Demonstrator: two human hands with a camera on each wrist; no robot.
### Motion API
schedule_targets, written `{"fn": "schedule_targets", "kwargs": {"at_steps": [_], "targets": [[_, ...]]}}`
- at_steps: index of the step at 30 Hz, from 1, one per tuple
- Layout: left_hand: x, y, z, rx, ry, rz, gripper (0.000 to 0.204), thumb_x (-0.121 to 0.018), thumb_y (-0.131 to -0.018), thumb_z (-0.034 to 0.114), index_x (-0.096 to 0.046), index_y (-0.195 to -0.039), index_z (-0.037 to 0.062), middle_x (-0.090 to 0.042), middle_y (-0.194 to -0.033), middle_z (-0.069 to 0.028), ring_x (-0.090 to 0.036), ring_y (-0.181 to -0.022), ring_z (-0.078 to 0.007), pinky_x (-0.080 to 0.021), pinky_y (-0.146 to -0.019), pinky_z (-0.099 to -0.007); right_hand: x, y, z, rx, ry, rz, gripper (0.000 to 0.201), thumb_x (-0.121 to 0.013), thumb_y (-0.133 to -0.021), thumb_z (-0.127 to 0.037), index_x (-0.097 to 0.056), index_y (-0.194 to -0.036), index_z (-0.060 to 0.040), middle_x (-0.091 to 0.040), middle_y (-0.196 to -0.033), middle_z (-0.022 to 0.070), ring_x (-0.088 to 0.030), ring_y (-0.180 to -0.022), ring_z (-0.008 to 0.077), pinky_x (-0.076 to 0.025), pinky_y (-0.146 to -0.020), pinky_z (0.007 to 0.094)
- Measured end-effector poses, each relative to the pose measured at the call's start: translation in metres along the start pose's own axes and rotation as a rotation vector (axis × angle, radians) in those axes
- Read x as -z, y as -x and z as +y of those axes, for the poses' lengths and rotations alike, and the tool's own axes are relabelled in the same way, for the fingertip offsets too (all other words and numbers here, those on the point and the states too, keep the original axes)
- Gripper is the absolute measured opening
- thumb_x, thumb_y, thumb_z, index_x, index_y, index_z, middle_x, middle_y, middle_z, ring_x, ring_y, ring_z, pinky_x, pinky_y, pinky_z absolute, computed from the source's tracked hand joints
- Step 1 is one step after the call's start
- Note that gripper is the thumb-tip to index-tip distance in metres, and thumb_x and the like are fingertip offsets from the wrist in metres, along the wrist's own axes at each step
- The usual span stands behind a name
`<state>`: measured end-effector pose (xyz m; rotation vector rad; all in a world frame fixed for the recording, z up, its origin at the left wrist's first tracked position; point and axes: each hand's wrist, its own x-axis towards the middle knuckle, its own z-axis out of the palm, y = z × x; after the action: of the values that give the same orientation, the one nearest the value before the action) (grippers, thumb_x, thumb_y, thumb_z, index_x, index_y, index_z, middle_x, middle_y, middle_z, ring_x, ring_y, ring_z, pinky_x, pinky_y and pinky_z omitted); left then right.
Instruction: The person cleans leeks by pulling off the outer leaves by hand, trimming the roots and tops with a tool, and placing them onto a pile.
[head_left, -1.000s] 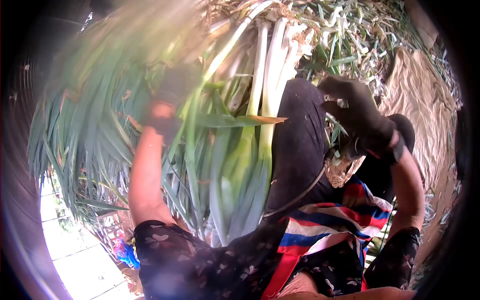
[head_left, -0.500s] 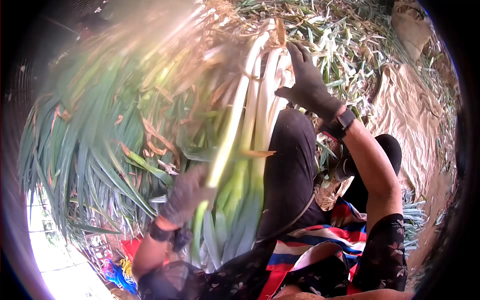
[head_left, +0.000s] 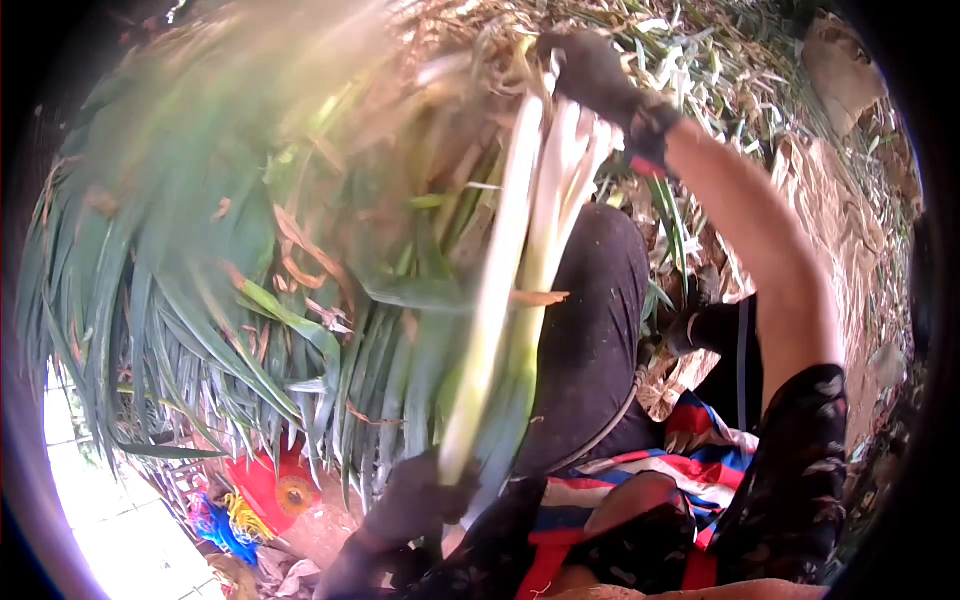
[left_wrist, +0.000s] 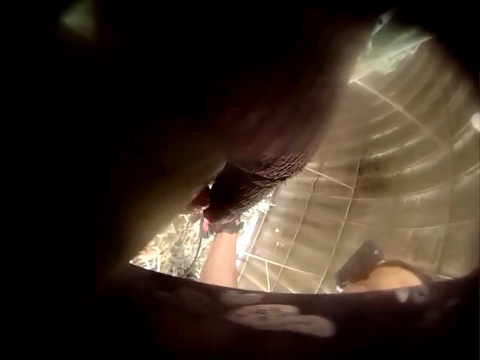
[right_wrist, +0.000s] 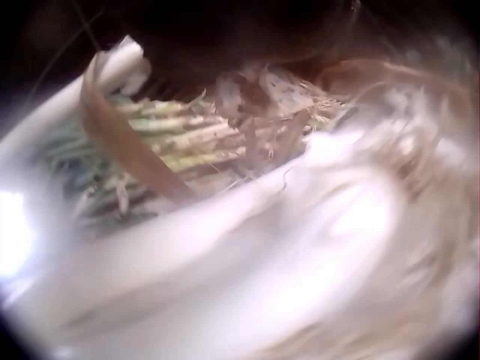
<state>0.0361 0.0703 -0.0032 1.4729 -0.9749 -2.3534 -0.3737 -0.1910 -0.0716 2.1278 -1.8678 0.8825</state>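
A long green onion (head_left: 500, 250), white at the root end and green below, lies slantwise in front of the person. My gloved left hand (head_left: 415, 505) grips its green lower part near the lap. At the root end, my gloved right hand (head_left: 595, 78) overlaps the stalk top; its fingers are blurred, and I cannot tell whether they pinch anything. A brown dry leaf strip (right_wrist: 124, 139) hangs from a white stalk end (right_wrist: 124, 64) in the right wrist view. More white green onion stalks (head_left: 565, 150) lie beside the held one, against the thigh. Dark glove fills much of the left wrist view.
A large heap of green onions (head_left: 180, 270) spreads across the left. Cut leaves and trimmings (head_left: 710, 70) cover the ground at the back right, beside tan sacking (head_left: 820, 210). A bent knee (head_left: 600, 260) flanks the stalks. A red item (head_left: 275, 490) lies lower left.
My left hand has moved down from the heap to the held green onion's lower part. My right hand has gone from beside the knee up to the root end.
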Motion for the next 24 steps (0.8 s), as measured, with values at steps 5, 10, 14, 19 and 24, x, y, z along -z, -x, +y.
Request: {"fn": "schedule_targets", "kwargs": {"at_steps": [5,10,14,19,24], "targets": [[0.023,0.013,-0.012,0.082,-0.236,0.228,0.016,-0.063,-0.077,0.001,-0.059,-0.092,-0.0003,-0.057,-0.070,-0.0052,-0.055,-0.057,-0.0127,-0.044,-0.050,-0.0259,0.035,-0.012,0.063,-0.081,0.219,-0.218,0.026,-0.063,-0.075,-0.004,-0.068,-0.100,-0.0076,-0.067,-0.085,0.0161,-0.069,-0.083,0.0280,-0.054,-0.071,0.0363],[0.010,0.019,-0.025,-0.054,-0.072,0.364,0.017,-0.063,-0.073,0.002,-0.057,-0.089,0.0007,-0.058,-0.069,-0.0062,-0.056,-0.055,-0.0140,-0.045,-0.048,-0.0261,0.057,0.045,0.030,0.210,0.076,-0.462,0.023,-0.064,-0.074,-0.006,-0.066,-0.097,-0.0070,-0.066,-0.085,0.0137,-0.067,-0.083,0.0269,-0.053,-0.071,0.0366],[0.009,-0.023,0.004,-0.198,-0.316,0.409,0.015,-0.062,-0.079,0.005,-0.058,-0.092,0.0007,-0.061,-0.070,-0.0082,-0.058,-0.056,-0.0142,-0.047,-0.050,-0.0267,0.046,0.070,-0.004,0.503,0.026,-0.479,0.022,-0.066,-0.072,-0.008,-0.064,-0.095,-0.0066,-0.065,-0.085,0.0119,-0.066,-0.083,0.0260,-0.053,-0.070,0.0368],[-0.012,-0.063,0.057,-0.350,-1.065,0.380,0.037,-0.065,-0.075,0.011,-0.062,-0.111,0.0019,-0.067,-0.087,-0.0112,-0.066,-0.076,-0.0128,-0.051,-0.063,-0.0274,0.007,0.066,-0.030,0.761,0.070,-0.411,0.022,-0.067,-0.071,-0.011,-0.062,-0.092,-0.0060,-0.063,-0.085,0.0095,-0.065,-0.083,0.0249,-0.053,-0.070,0.0370],[-0.008,-0.095,0.079,-0.448,-1.358,0.273,0.045,-0.064,-0.071,0.005,-0.058,-0.115,0.0017,-0.066,-0.101,-0.0132,-0.063,-0.089,-0.0159,-0.051,-0.076,-0.0284,-0.005,0.056,-0.033,0.874,0.122,-0.349,0.023,-0.069,-0.070,-0.013,-0.060,-0.089,-0.0054,-0.062,-0.085,0.0072,-0.064,-0.083,0.0238,-0.052,-0.069,0.0373]]}}
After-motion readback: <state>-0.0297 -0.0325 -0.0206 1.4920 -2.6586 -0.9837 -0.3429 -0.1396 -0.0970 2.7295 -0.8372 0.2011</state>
